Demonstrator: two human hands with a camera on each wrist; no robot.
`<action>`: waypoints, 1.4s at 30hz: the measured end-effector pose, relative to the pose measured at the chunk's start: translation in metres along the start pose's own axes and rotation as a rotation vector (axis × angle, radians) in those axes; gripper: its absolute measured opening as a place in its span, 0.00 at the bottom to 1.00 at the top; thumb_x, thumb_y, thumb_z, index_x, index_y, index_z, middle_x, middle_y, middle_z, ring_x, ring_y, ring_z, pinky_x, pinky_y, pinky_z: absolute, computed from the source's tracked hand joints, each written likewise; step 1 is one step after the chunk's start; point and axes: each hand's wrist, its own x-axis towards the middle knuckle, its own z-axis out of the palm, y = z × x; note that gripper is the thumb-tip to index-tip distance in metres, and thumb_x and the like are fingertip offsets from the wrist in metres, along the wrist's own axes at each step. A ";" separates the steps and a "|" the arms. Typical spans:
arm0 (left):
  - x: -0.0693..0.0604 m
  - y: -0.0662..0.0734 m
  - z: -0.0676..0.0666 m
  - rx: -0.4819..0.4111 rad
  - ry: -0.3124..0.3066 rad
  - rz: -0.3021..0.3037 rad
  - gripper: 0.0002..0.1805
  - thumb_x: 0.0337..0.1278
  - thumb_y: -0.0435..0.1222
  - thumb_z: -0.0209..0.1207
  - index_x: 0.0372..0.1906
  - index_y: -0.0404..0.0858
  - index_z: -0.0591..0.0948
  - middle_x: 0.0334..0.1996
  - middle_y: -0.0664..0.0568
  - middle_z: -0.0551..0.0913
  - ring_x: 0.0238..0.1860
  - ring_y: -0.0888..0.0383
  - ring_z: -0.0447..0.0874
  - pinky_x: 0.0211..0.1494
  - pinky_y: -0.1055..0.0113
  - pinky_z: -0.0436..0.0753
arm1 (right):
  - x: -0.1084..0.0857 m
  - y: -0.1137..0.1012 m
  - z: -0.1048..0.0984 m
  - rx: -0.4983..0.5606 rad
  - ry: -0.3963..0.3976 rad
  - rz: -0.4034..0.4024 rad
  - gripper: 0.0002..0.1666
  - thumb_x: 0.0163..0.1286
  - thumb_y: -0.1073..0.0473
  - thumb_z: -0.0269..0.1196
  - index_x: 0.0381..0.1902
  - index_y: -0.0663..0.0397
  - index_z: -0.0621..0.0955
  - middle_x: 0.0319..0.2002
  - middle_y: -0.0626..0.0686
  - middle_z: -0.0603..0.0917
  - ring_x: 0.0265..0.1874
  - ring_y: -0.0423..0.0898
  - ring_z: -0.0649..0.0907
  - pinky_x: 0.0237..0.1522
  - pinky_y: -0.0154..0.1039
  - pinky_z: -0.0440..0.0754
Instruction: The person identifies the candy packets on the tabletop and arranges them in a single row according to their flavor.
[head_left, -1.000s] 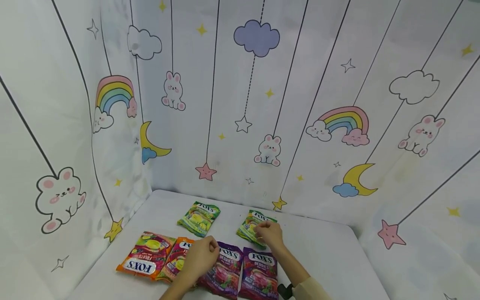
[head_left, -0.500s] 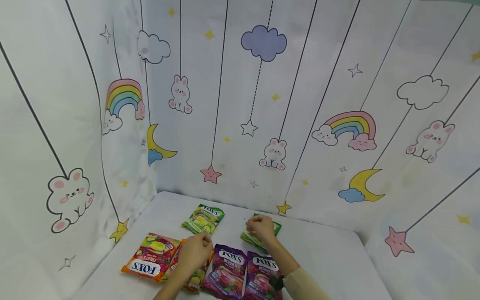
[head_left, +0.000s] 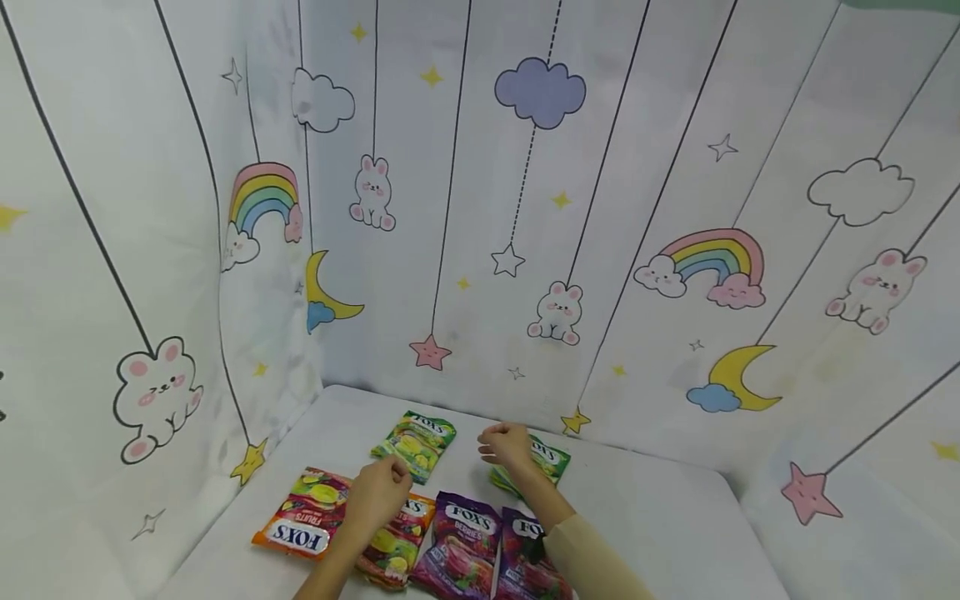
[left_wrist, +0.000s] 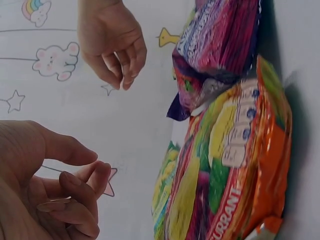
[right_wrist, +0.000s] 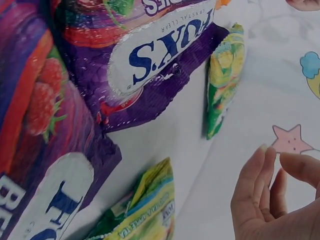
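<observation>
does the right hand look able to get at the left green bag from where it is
Probably yes: the right hand holds nothing and hovers right of the left green bag, with only table showing between them; the left hand, by the bag's front corner, leaves its right side free.

Left of my left hand (head_left: 377,493), the far orange pack (head_left: 311,506) reads FOX'S and FRUITS, upside down; the near orange pack (left_wrist: 232,172) below it shows CURRANT. The purple pack (head_left: 461,554) to its right says FOX'S, BERRIES and CRYSTAL CLEAR. Beyond it, the left green pack (head_left: 417,448) says FOX'S; by my right hand (head_left: 507,447), the right green pack (head_left: 552,460) adds APPLE TEA.
</observation>
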 end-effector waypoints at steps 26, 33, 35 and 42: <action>0.023 -0.037 -0.014 0.083 -0.009 -0.148 0.10 0.63 0.36 0.62 0.44 0.33 0.81 0.22 0.53 0.78 0.19 0.56 0.74 0.22 0.61 0.72 | 0.035 0.024 0.036 -0.217 0.060 0.028 0.09 0.61 0.62 0.72 0.36 0.60 0.85 0.35 0.56 0.89 0.32 0.52 0.91 0.34 0.43 0.89; 0.022 -0.045 -0.011 0.123 -0.012 -0.141 0.12 0.61 0.35 0.62 0.44 0.30 0.81 0.23 0.51 0.78 0.20 0.55 0.74 0.23 0.60 0.72 | 0.038 0.037 0.040 -0.258 0.041 0.047 0.12 0.60 0.60 0.74 0.36 0.61 0.83 0.31 0.56 0.88 0.30 0.53 0.90 0.33 0.43 0.88; 0.023 -0.047 -0.011 0.132 -0.007 -0.132 0.12 0.61 0.34 0.62 0.44 0.30 0.81 0.23 0.51 0.78 0.20 0.55 0.73 0.23 0.60 0.72 | 0.039 0.040 0.042 -0.278 0.036 0.058 0.14 0.60 0.59 0.74 0.37 0.62 0.83 0.30 0.56 0.88 0.28 0.51 0.89 0.30 0.41 0.86; 0.031 -0.054 -0.007 0.158 -0.025 -0.147 0.18 0.62 0.36 0.63 0.52 0.28 0.80 0.30 0.46 0.83 0.26 0.51 0.80 0.29 0.53 0.79 | 0.046 0.042 0.050 -0.288 0.057 0.093 0.27 0.57 0.59 0.76 0.46 0.73 0.79 0.28 0.61 0.89 0.26 0.52 0.91 0.32 0.41 0.87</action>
